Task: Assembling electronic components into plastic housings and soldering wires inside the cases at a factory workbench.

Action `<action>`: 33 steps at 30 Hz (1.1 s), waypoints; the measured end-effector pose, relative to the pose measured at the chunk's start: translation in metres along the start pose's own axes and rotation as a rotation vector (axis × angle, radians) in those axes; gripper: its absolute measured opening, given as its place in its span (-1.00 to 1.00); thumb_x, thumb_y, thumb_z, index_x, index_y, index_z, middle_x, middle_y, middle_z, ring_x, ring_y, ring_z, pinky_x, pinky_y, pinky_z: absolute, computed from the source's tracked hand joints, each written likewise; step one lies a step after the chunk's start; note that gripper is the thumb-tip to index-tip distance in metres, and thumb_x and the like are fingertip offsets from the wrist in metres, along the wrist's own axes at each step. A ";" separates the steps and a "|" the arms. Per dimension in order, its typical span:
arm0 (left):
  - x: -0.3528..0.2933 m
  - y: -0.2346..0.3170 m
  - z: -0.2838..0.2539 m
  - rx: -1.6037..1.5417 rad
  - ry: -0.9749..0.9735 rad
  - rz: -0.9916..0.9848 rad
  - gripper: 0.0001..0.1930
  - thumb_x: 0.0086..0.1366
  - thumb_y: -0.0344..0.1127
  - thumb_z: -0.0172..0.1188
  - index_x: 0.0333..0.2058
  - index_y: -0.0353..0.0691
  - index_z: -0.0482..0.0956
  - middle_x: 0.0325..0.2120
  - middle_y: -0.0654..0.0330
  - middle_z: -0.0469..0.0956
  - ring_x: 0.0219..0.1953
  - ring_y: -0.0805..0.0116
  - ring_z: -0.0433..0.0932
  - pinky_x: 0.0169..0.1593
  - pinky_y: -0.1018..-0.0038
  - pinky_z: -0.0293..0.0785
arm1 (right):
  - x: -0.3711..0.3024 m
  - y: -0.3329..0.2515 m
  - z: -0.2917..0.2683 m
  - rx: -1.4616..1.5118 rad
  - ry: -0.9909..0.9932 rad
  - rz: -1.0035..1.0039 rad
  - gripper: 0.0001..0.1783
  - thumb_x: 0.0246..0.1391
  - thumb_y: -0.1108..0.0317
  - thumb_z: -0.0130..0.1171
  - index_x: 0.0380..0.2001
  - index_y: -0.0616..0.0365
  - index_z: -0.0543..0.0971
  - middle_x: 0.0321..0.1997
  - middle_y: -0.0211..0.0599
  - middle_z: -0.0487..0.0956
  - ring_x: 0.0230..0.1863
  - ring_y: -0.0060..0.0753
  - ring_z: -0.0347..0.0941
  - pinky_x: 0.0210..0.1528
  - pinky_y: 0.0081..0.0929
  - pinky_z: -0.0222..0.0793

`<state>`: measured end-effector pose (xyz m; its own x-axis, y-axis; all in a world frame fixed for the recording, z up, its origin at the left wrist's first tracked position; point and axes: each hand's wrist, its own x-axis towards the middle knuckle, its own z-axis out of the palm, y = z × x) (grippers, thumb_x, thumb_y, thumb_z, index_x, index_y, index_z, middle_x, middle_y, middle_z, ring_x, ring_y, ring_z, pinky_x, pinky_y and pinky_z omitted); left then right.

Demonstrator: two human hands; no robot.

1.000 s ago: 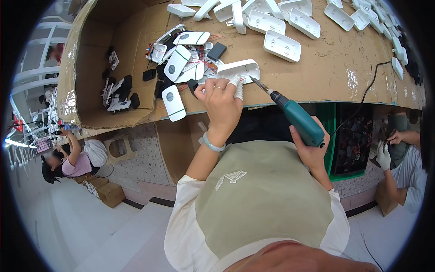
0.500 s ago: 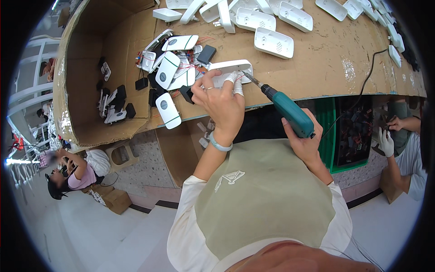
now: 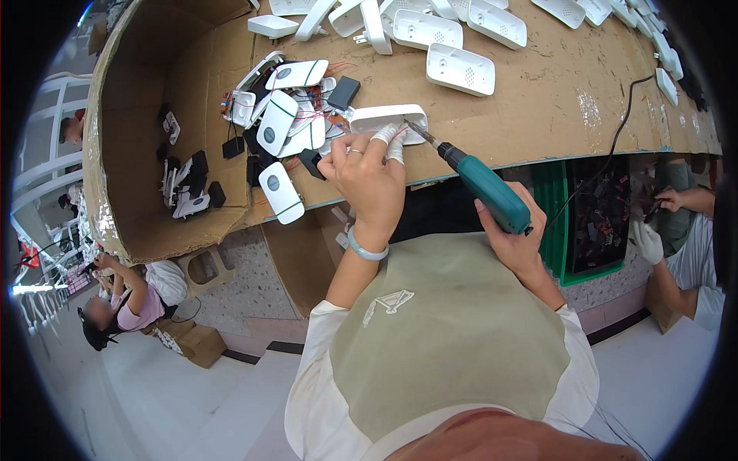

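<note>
My right hand (image 3: 513, 230) is wrapped round a teal electric screwdriver (image 3: 492, 192) with a black collar and metal shaft. Its tip points left, into a white plastic housing (image 3: 369, 118) near the table's front edge. At that housing, my left hand (image 3: 369, 175) is closed, its white-wrapped thumb and forefinger gripping the near side beside the tip. A thin red wire shows by those fingertips; the exact contact is partly hidden. Left of this hand lie white covers (image 3: 278, 123) with green bands, and a black block (image 3: 344, 93) near red wires.
More white housings (image 3: 461, 71) lie across the back of the cardboard-covered table. An open cardboard box (image 3: 131, 154) with several parts stands left. A black cord (image 3: 626, 115) crosses the right side. Below is a green crate (image 3: 560, 230). Other people sit at left and right.
The view has shifted slightly. My left hand and the tool tip remain together at the white housing, with only small movement. The co-worker's hands at the right have shifted a little.
</note>
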<state>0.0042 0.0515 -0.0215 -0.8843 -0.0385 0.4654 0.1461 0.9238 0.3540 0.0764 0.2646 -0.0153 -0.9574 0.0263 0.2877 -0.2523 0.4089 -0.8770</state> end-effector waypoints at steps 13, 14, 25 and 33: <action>0.005 0.008 0.004 0.013 0.037 0.020 -0.77 -0.10 -0.61 0.24 -0.40 -0.30 0.72 0.15 0.00 0.44 0.20 -0.14 0.19 0.13 0.02 0.10 | -0.002 -0.001 0.000 -0.001 0.005 0.008 -0.78 0.01 0.63 0.39 -0.24 0.35 0.61 -0.27 -0.14 0.63 -0.30 -0.27 0.55 -0.20 -0.46 0.45; 0.005 0.007 0.005 0.019 0.040 0.027 -0.76 -0.11 -0.62 0.24 -0.40 -0.29 0.72 0.17 0.00 0.42 0.20 -0.14 0.19 0.13 0.02 0.09 | -0.002 -0.001 0.000 -0.002 0.005 0.009 -0.78 0.01 0.63 0.39 -0.24 0.35 0.61 -0.27 -0.14 0.63 -0.30 -0.27 0.55 -0.20 -0.46 0.45; 0.003 0.013 0.009 0.011 0.026 -0.023 -0.66 -0.09 -0.62 0.22 -0.32 -0.13 0.77 0.17 0.02 0.41 0.24 -0.14 0.14 0.15 0.00 0.04 | -0.006 -0.004 0.000 -0.050 0.023 -0.039 -0.76 0.00 0.66 0.37 -0.23 0.37 0.59 -0.26 -0.10 0.63 -0.27 -0.19 0.57 -0.20 -0.41 0.48; 0.007 0.014 0.010 0.031 0.020 0.014 -0.66 -0.07 -0.61 0.22 -0.30 -0.13 0.76 0.20 0.07 0.42 0.32 -0.17 0.12 0.20 -0.04 0.01 | -0.006 -0.004 0.001 -0.047 0.029 -0.019 -0.76 0.00 0.67 0.37 -0.22 0.37 0.59 -0.25 -0.09 0.63 -0.26 -0.17 0.58 -0.18 -0.41 0.48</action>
<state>-0.0041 0.0678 -0.0214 -0.8731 -0.0333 0.4864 0.1439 0.9356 0.3224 0.0832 0.2620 -0.0135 -0.9478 0.0440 0.3160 -0.2631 0.4523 -0.8522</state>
